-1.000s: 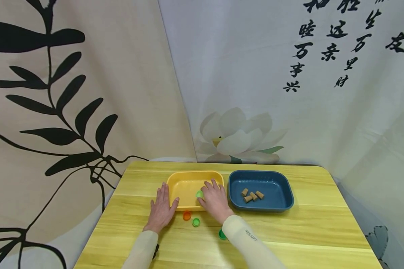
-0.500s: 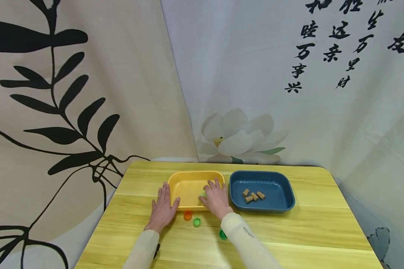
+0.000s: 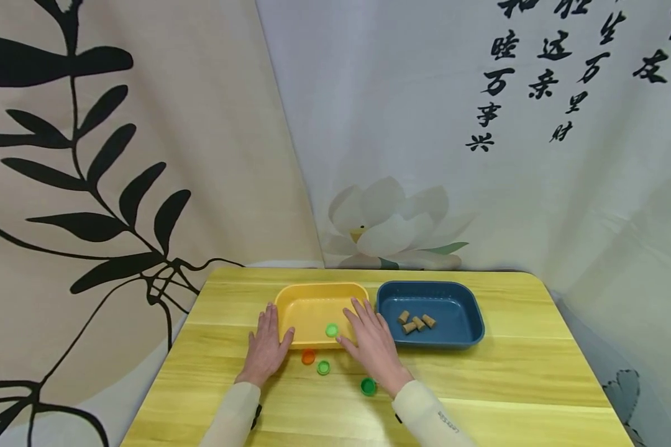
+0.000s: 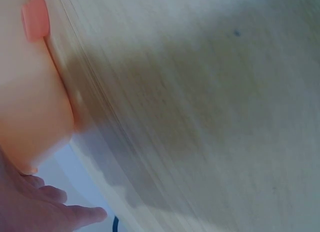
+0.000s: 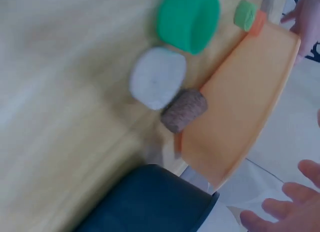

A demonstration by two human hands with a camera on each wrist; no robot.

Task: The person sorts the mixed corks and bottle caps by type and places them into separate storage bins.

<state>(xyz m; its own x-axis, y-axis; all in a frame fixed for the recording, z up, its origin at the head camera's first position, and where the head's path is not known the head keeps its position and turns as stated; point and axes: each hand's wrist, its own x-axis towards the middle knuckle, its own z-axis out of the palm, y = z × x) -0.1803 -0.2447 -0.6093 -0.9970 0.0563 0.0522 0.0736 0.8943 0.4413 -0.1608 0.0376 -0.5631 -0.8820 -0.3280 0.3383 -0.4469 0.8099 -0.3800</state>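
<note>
My left hand rests at the left edge of the yellow tray, fingers straight and thumb spread along the front rim. In the left wrist view, the same hand shows beside the tray wall. My right hand hovers over the tray's front right corner with fingers extended and nothing held. A light green bottle cap lies inside the tray, just left of the right thumb. In front of the tray lie an orange cap, a light green cap and a darker green cap.
To the right stands a dark blue tray holding several corks. The right wrist view also reveals a white cap and a cork on the wooden table, which the right hand hides from the head view.
My right hand has let go of the light green cap in the tray and moved right and towards me, uncovering it. The left hand keeps its place.
</note>
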